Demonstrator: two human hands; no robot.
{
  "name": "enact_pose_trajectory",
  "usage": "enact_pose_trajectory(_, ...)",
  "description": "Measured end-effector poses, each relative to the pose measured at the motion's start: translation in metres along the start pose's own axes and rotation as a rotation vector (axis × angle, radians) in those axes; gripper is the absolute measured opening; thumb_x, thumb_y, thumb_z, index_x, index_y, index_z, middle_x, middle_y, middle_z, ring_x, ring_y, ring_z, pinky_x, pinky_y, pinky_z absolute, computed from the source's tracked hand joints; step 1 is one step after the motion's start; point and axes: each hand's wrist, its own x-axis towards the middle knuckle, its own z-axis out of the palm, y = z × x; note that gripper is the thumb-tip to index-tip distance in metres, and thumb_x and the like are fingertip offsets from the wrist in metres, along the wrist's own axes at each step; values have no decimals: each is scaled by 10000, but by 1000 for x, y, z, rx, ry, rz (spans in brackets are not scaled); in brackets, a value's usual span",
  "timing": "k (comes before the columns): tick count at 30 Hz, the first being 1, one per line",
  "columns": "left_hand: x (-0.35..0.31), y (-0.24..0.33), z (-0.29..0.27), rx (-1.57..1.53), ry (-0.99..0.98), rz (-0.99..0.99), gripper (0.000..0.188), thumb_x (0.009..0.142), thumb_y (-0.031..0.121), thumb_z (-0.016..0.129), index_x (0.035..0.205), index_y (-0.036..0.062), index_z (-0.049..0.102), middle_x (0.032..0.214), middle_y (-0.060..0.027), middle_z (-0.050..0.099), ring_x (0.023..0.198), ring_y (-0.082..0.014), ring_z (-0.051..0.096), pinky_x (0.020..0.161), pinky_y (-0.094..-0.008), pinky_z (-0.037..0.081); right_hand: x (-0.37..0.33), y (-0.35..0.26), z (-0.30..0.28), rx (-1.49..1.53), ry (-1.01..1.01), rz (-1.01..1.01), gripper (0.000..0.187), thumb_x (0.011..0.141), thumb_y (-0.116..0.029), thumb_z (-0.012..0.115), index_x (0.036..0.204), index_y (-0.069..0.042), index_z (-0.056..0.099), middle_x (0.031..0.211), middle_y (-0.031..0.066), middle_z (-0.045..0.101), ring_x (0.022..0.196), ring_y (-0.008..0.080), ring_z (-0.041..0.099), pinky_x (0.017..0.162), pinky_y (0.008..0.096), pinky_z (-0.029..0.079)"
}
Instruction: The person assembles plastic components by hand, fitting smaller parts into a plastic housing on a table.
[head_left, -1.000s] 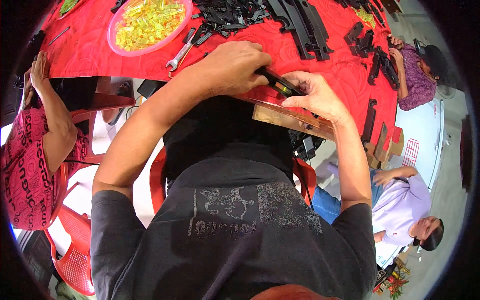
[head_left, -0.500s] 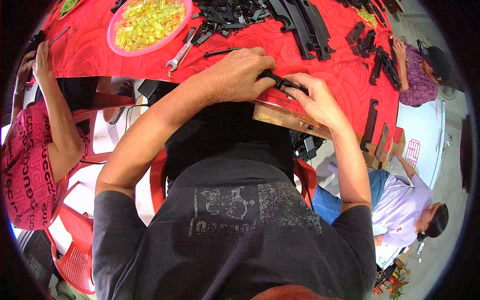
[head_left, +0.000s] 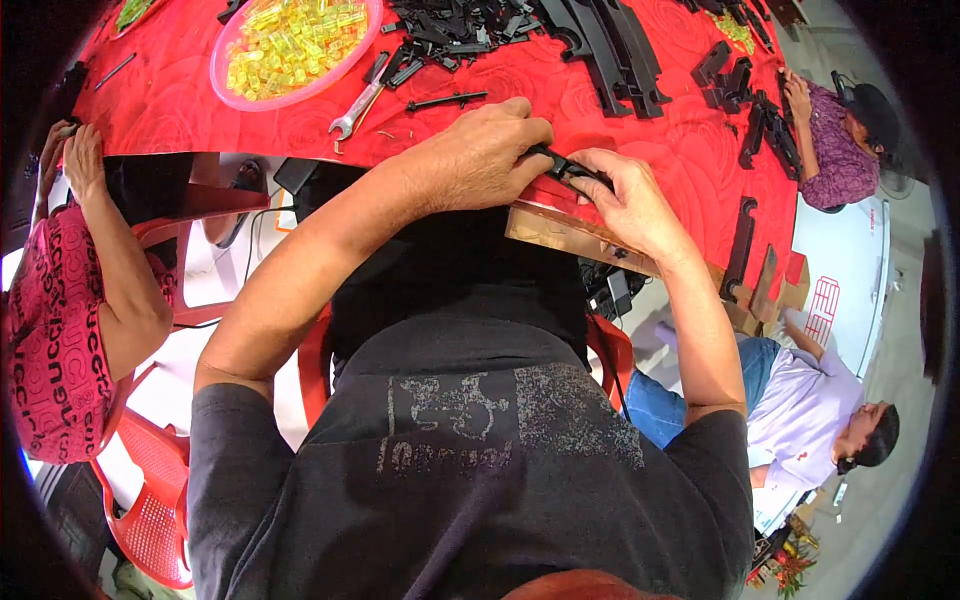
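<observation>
Between my two hands, at the near edge of the red-covered table, is a small elongated black plastic part (head_left: 566, 169). My left hand (head_left: 492, 150) has its fingers curled round the part's left end, back of the hand up. On the other end, my right hand (head_left: 632, 200) pinches with thumb and fingers. Much of the part is hidden by my fingers. Just beyond my left hand lie a thin black rod (head_left: 446, 101) and a metal open-end wrench (head_left: 356, 112).
A pink bowl of yellow translucent pieces (head_left: 290, 60) stands at the far left. Beside it is a heap of small black parts (head_left: 460, 30). Long black curved parts (head_left: 605, 55) lie beyond my right hand. Co-workers sit at the left (head_left: 70, 330) and right (head_left: 840, 150).
Both my hands stay nearly in place on the black part, with slight finger shifts. At the left, the co-worker's hands have moved lower, and a screwdriver-like tool now lies apart from them.
</observation>
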Motion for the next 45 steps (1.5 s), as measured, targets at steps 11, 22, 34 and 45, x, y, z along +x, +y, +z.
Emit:
enact_pose_trajectory(11, -1, -1, -7, -4, 23, 23, 227, 886, 167, 649, 1057, 17, 640, 927, -179, 586, 888, -374, 612, 777, -455, 487, 1, -7, 3, 78, -12, 4, 224, 963, -23, 579, 1170, 61, 591, 874, 90, 666, 764, 121, 608, 707, 300, 501)
enact_pose_trajectory(22, -1, -6, -14, -15, 43, 45, 221, 890, 175, 620, 1028, 3, 643, 913, -178, 592, 873, -368, 610, 762, -448, 479, -2, -5, -3, 159, -82, 41, 274, 940, 1, 586, 1210, 47, 594, 1032, 124, 667, 946, 151, 624, 840, 303, 495)
enact_pose_trajectory(34, -2, -7, -10, 5, 33, 35, 231, 884, 180, 605, 1027, 1, 636, 904, -180, 596, 879, -366, 610, 780, -451, 479, -3, -8, 1, 108, -81, 49, 264, 927, 12, 588, 1186, 56, 605, 1028, 137, 676, 972, 176, 631, 880, 311, 486)
enact_pose_trajectory(45, 19, -43, -42, 479, 480, 8, 170, 936, 178, 619, 956, 11, 644, 846, -182, 621, 760, -337, 630, 684, -408, 489, -7, 2, 3, 233, 78, 76, 256, 923, 13, 590, 1173, 39, 641, 1006, 70, 630, 990, 158, 596, 900, 284, 456)
